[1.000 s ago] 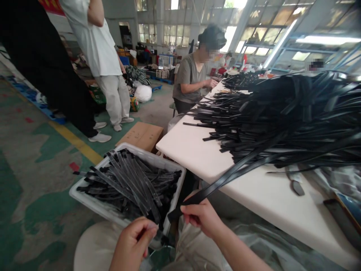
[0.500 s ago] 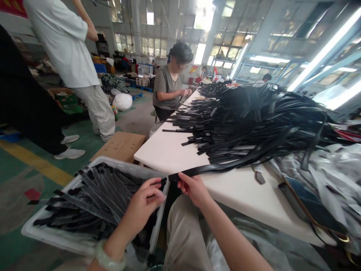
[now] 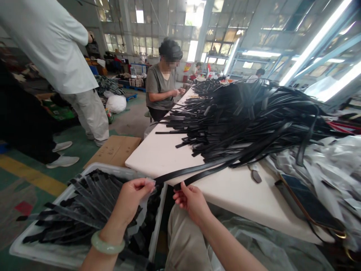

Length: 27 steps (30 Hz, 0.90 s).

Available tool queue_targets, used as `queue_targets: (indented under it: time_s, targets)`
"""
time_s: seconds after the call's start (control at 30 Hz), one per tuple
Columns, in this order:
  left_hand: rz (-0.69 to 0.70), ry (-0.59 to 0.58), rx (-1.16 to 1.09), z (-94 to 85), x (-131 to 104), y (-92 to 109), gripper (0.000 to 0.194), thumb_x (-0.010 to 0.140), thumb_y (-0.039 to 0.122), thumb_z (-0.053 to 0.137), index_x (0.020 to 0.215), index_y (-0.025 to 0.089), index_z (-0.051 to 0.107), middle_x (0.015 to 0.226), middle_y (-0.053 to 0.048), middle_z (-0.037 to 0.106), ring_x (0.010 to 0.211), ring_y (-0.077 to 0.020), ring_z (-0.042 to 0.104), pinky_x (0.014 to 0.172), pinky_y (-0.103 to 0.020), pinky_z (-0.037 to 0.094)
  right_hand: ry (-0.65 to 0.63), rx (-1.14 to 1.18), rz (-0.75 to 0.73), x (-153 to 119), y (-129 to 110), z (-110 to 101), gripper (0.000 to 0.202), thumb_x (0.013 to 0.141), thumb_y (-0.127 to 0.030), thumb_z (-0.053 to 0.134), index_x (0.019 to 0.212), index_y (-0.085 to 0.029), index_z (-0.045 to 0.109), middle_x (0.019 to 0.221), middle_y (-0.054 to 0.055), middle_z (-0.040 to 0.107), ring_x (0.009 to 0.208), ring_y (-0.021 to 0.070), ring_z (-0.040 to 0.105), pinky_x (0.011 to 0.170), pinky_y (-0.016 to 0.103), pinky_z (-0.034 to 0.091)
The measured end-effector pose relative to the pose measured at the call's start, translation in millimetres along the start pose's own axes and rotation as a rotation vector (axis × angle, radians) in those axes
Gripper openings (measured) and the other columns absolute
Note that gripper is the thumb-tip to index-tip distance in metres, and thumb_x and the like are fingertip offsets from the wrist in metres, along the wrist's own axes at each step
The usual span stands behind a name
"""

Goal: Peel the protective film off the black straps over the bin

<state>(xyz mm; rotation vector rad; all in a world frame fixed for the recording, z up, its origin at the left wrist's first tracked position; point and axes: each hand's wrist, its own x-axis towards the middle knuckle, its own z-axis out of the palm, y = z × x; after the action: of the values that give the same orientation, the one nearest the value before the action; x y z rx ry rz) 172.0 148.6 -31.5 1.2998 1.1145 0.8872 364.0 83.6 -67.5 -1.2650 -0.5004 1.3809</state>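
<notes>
White worktop (image 3: pixel 169 154) carries a heap of black straps (image 3: pixel 254 120). Off its near edge, the left hand (image 3: pixel 131 199) pinches one black strap (image 3: pixel 180 174) by its end; the right hand's (image 3: pixel 191 199) grip pinches a second strap (image 3: pixel 203 174) above a white bin (image 3: pixel 158 229).

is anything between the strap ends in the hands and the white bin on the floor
Nothing visible. The left hand and right hand each pinch a black strap end at the table edge, and the white bin of straps lies open directly below the left hand, no lid or object between.
</notes>
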Motion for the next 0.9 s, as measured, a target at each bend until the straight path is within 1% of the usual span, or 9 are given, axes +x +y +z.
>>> queue_targets:
  time_s: [0.13,0.23,0.3,0.4,0.47,0.53,0.67,0.8,0.9]
  targets:
    - [-0.017,-0.074,-0.097,1.5,-15.9,5.4,0.027,0.067,0.041,0.079,0.067,0.015,0.072,0.067,0.000,0.064,0.069,-0.0138,0.057,0.067,-0.023,0.047,-0.005,-0.192,0.072,-6.9,2.0,-0.7,0.076,0.073,-0.088,0.047,0.063,-0.014,0.060,0.054,0.008,0.064,0.040,0.0119,0.056,0.034,0.018,0.033]
    - [0.006,-0.114,-0.022,2.8,-25.9,4.7,0.020,0.070,0.034,0.079,0.065,0.016,0.072,0.070,0.001,0.061,0.071,-0.0132,0.054,0.067,-0.021,0.044,-0.292,-0.553,0.098,-31.4,-10.8,-2.0,0.072,0.081,-0.082,0.043,0.053,-0.017,0.055,0.048,0.006,0.059,0.035,0.0126,0.052,0.033,0.021,0.031]
    - [0.035,-0.139,0.065,3.1,-29.7,3.1,0.018,0.071,0.033,0.077,0.063,0.017,0.072,0.074,-0.001,0.063,0.074,-0.0154,0.056,0.070,-0.023,0.045,-0.345,-0.754,-0.179,-48.2,-24.8,0.7,0.061,0.089,-0.069,0.049,0.060,-0.017,0.060,0.053,0.006,0.062,0.043,0.0155,0.056,0.040,0.025,0.040]
    - [0.062,-0.177,0.136,3.8,-33.5,-0.9,0.018,0.070,0.033,0.074,0.061,0.018,0.073,0.078,-0.004,0.066,0.076,-0.0187,0.059,0.072,-0.027,0.047,-0.250,-1.089,-0.809,-53.8,-45.7,12.0,0.029,0.097,-0.039,0.052,0.101,-0.016,0.069,0.094,0.014,0.072,0.088,0.0256,0.065,0.078,0.038,0.051]
    - [0.058,-0.170,0.163,3.2,-36.5,-5.2,0.017,0.068,0.033,0.074,0.058,0.018,0.073,0.078,-0.006,0.069,0.077,-0.0209,0.061,0.075,-0.029,0.048,-0.372,-1.386,-0.936,-44.0,-55.6,20.1,0.022,0.096,-0.026,0.055,0.112,-0.017,0.066,0.104,0.013,0.071,0.101,0.0271,0.062,0.090,0.041,0.046]
    - [0.021,-0.143,0.178,0.4,-40.4,-10.3,0.016,0.064,0.032,0.075,0.056,0.018,0.073,0.084,-0.009,0.073,0.084,-0.0251,0.065,0.082,-0.033,0.049,-0.548,-1.603,-0.853,-31.8,-62.0,24.2,0.014,0.095,-0.023,0.057,0.099,-0.017,0.068,0.091,0.009,0.072,0.089,0.0240,0.064,0.081,0.035,0.047]
    - [-0.077,-0.122,0.135,-10.0,-48.6,-18.7,0.015,0.063,0.034,0.076,0.060,0.019,0.078,0.103,-0.013,0.076,0.103,-0.0310,0.066,0.089,-0.035,0.050,-0.515,-1.636,-0.815,-24.7,-69.7,19.2,0.016,0.096,-0.022,0.053,0.087,-0.017,0.066,0.083,0.007,0.070,0.075,0.0199,0.064,0.068,0.030,0.042]
    - [-0.146,-0.100,0.062,-15.6,-52.0,-21.3,0.019,0.065,0.037,0.075,0.061,0.018,0.076,0.077,-0.008,0.076,0.072,-0.0221,0.066,0.062,-0.028,0.048,-0.516,-1.460,-0.911,-35.6,-69.9,12.5,0.018,0.097,-0.023,0.048,0.089,-0.017,0.063,0.080,0.005,0.067,0.073,0.0187,0.060,0.067,0.029,0.039]
    - [-0.100,-0.121,0.107,-15.3,-52.5,-21.1,0.024,0.068,0.037,0.072,0.054,0.017,0.072,0.056,-0.001,0.064,0.056,-0.0144,0.055,0.056,-0.024,0.041,-0.532,-1.417,-0.932,-41.4,-65.2,13.0,0.021,0.097,-0.023,0.045,0.086,-0.018,0.062,0.077,0.005,0.065,0.070,0.0182,0.057,0.067,0.030,0.038]
